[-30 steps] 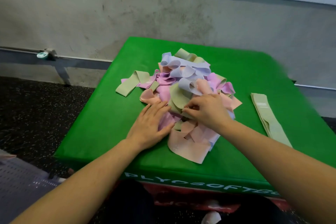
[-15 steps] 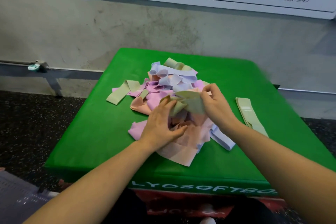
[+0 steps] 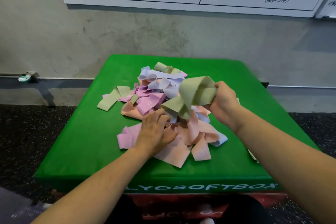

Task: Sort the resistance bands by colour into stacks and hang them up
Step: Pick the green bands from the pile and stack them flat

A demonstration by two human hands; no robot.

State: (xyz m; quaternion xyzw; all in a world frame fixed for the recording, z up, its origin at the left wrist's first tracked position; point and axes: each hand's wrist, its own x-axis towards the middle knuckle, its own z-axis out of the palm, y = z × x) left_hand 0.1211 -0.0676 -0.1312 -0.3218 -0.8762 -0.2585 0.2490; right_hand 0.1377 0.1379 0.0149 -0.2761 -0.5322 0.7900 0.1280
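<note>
Since half a second ago, your right hand (image 3: 224,102) has lifted the green band (image 3: 195,92) up and rightward, clear of the pile of bands (image 3: 163,107) on the green plyo box (image 3: 87,142), its fingers clamped round the band's bunched end. Your left hand (image 3: 155,132) presses flat on the peach and pink bands, fingers straight and together. Keep that hand down so the tail at the pile slips free without dragging neighbours, then lay the band on the green stack (image 3: 252,154) at your right.
</note>
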